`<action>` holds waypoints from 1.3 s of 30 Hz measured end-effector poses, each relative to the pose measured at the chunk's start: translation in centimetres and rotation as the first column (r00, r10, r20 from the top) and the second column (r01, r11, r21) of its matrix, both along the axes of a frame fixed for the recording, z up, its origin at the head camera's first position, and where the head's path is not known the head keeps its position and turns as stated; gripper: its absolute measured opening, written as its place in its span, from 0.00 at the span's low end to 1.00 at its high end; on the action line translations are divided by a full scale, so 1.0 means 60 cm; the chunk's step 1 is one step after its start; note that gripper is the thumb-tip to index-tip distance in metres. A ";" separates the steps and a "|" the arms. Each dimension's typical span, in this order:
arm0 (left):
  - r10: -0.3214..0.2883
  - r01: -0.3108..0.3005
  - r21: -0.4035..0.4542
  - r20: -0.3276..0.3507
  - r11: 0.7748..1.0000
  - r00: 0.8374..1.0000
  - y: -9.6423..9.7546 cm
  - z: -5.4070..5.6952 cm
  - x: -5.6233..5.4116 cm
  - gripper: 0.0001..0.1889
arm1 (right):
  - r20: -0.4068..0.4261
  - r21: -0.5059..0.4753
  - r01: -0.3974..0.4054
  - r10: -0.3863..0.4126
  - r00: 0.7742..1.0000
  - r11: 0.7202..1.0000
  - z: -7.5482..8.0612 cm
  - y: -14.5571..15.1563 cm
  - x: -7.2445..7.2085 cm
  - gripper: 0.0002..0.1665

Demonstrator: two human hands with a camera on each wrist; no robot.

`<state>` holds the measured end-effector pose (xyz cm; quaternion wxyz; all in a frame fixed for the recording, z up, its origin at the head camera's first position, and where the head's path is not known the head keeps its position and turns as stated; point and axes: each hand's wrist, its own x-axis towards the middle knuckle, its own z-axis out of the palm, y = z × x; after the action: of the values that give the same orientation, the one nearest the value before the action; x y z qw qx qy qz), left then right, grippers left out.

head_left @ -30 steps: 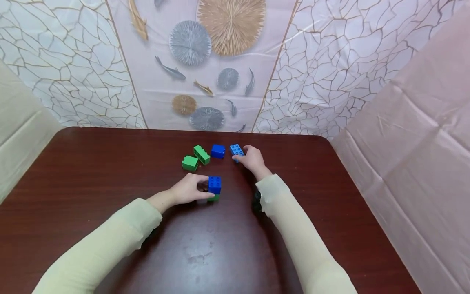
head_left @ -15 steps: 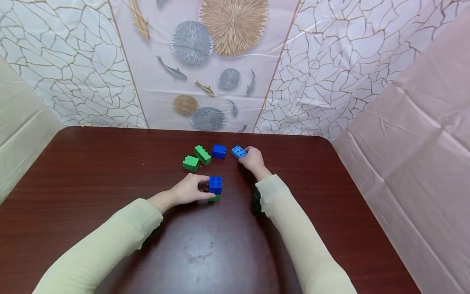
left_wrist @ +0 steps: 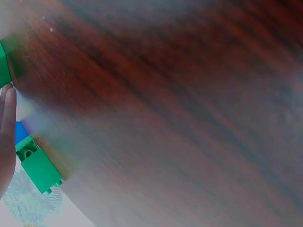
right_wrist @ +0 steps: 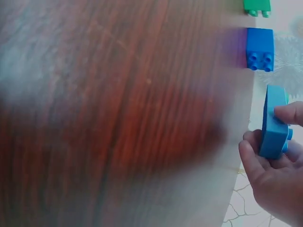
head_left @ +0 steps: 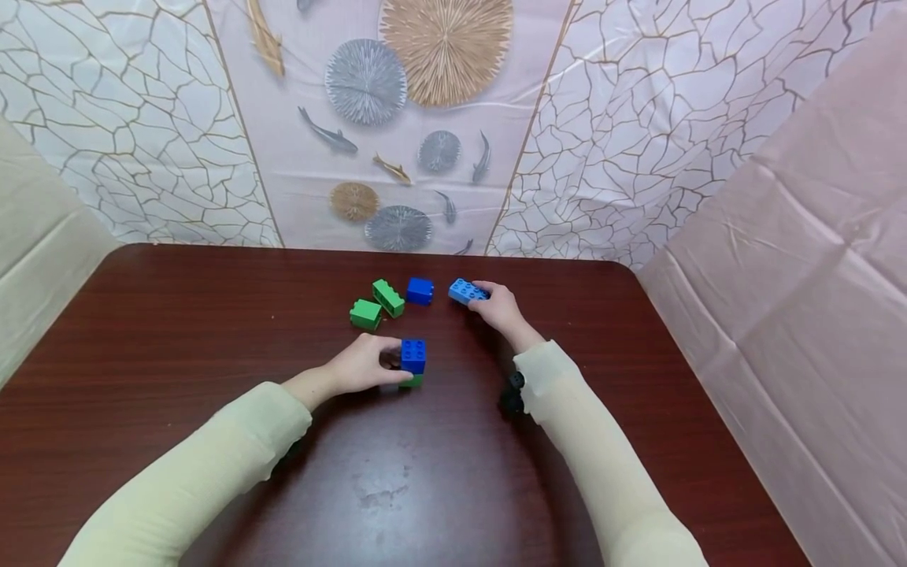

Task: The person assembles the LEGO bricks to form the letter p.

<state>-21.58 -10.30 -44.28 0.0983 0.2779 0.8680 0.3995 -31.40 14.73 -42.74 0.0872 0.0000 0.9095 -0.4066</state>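
In the head view my left hand [head_left: 364,365] grips a small stack at mid-table, a dark blue building brick [head_left: 413,356] on top of a green brick [head_left: 412,380]. The left wrist view shows only its fingers [left_wrist: 7,113] against the edge of the green brick [left_wrist: 4,66]. Farther back, my right hand [head_left: 501,307] holds a light blue building brick [head_left: 468,291] between thumb and fingers, studs up. In the right wrist view this light blue brick [right_wrist: 273,123] appears lifted off the table, with the thumb on one side and the fingers below.
Left of the light blue brick, a dark blue brick [head_left: 420,291] lies on its side. Beside it lie a long green brick [head_left: 388,298] and a shorter green brick [head_left: 365,314]. The dark brown table [head_left: 212,331] ends at a patterned cloth backdrop [head_left: 397,157].
My right hand has turned the light blue brick so that its long side lies more crosswise, then shifted slightly right with it. My left hand and its stack stay in place.
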 end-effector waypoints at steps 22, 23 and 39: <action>0.005 -0.005 -0.002 0.014 1.000 1.000 0.000 0.000 0.001 0.17 | -0.050 -0.091 -0.155 0.151 0.987 0.984 0.055 -0.015 0.077 0.24; 0.006 -0.006 -0.001 0.016 1.000 1.000 0.000 0.000 0.001 0.17 | -0.034 -0.109 -0.163 0.160 0.986 0.981 0.057 -0.015 0.079 0.24; -0.016 0.016 0.012 -0.024 1.000 1.000 -0.002 -0.004 -0.003 0.16 | -0.054 -0.171 -0.297 0.292 0.955 0.939 0.079 -0.052 0.126 0.23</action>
<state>-21.76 -10.41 -44.54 0.0895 0.2903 0.8643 0.4009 -23.82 11.60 -38.03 0.1339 -0.1495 0.8604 -0.4683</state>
